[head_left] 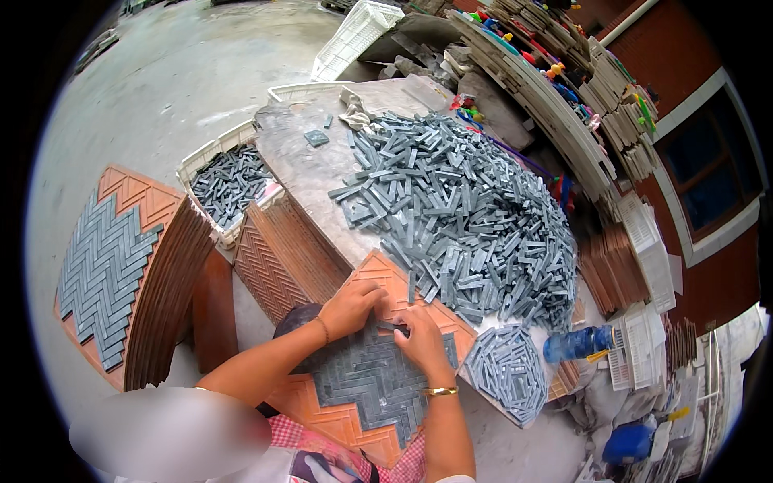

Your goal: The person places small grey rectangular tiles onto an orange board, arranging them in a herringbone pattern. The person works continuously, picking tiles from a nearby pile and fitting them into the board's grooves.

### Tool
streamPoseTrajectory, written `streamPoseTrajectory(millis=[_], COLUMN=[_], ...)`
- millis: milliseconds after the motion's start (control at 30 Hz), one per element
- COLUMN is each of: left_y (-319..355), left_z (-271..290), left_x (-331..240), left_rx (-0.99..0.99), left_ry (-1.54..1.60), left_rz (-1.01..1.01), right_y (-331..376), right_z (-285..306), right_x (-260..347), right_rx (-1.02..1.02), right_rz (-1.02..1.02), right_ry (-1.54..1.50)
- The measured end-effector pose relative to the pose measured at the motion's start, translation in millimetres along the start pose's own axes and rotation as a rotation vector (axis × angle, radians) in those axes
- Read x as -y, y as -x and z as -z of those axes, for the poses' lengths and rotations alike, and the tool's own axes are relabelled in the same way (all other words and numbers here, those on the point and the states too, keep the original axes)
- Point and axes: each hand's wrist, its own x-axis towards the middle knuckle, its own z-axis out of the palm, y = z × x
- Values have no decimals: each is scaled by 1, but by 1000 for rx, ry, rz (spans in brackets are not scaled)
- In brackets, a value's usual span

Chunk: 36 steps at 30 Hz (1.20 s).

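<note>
An orange tray point(302, 406) with herringbone grooves lies before me, partly filled with dark grey stone strips point(362, 378) in a zigzag pattern. My right hand point(420, 338) is closed, its thumb and fingers pinching a short dark grey strip point(393, 326) just over the tray. Beside it, my left hand point(352, 308) has its fingers curled and pressed together at the unfilled grooves; whatever it may hold is hidden. One loose strip point(412, 287) rests against the tray's far edge, close to both hands.
A large heap of grey strips point(475, 217) covers the table beyond the tray. At left stand a white crate of strips point(229, 181), stacked brown trays point(294, 249) and a filled tray point(105, 266). A smaller strip pile point(507, 370) and blue bottle point(576, 344) are at right.
</note>
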Motion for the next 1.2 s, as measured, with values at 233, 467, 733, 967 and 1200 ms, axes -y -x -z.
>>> streamPoseTrajectory(millis=[233, 467, 733, 967, 1200], left_y=[-1, 0, 28, 17, 30], left_z=[-3, -1, -6, -11, -12], left_x=[2, 3, -39, -46, -56], left_rx=[20, 41, 72, 132, 148], left_ry=[-16, -77, -73, -85, -241], left_rz=[11, -48, -6, 97, 9], right_y=[-3, -7, -9, -25, -43], right_z=[7, 4, 21, -1, -18], right_x=[-5, -7, -40, -44, -17], right_rx=[94, 116, -228, -327, -262], right_rz=[120, 54, -243, -217, -427], right_ry=[75, 122, -205, -134, 153])
